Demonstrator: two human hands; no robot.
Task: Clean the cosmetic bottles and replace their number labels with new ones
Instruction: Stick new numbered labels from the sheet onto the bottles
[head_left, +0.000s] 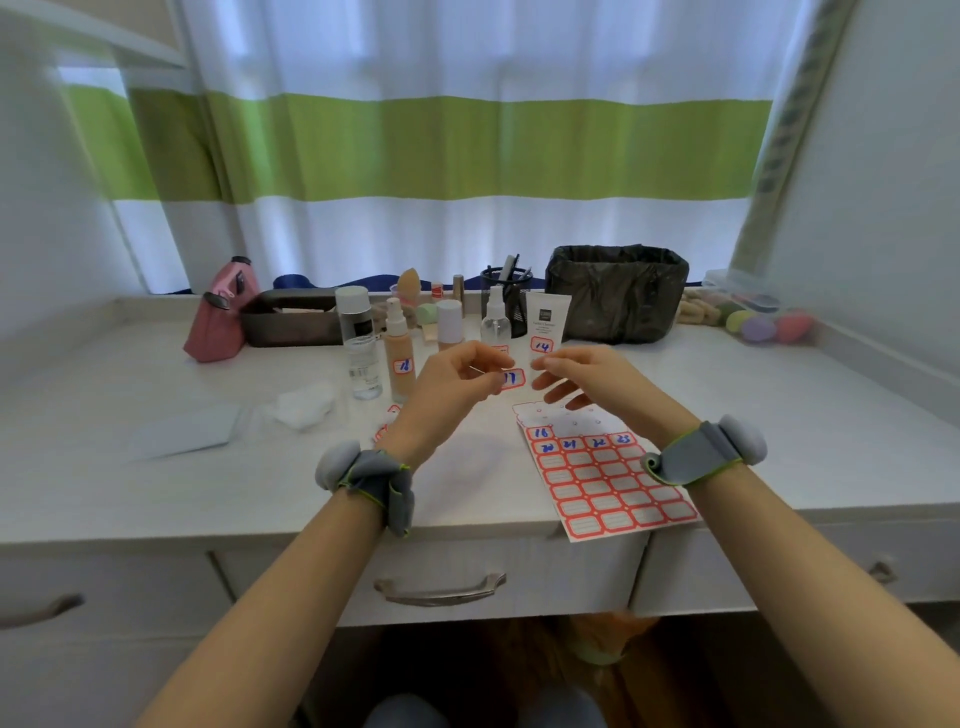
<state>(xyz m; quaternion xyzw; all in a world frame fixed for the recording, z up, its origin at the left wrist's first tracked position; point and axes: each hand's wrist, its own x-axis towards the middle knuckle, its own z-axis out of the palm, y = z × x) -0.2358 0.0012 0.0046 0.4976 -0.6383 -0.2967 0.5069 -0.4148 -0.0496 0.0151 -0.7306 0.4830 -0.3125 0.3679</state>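
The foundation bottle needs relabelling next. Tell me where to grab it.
Grip the foundation bottle round its straight body, above the label marked 18, coming from the right. It stands upright; the clear bottle crowds its left side, and the narrow pump top gives the fingers less to hold.

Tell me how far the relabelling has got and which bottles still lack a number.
Done, apparently: the white tube wears 14 and the foundation bottle wears 18. In hand: the left hand pinches label 17, with the right hand open beside it. Left: the clear toner bottle shows no number; the spray bottle's label is hidden. The label sheet still holds written numbers.
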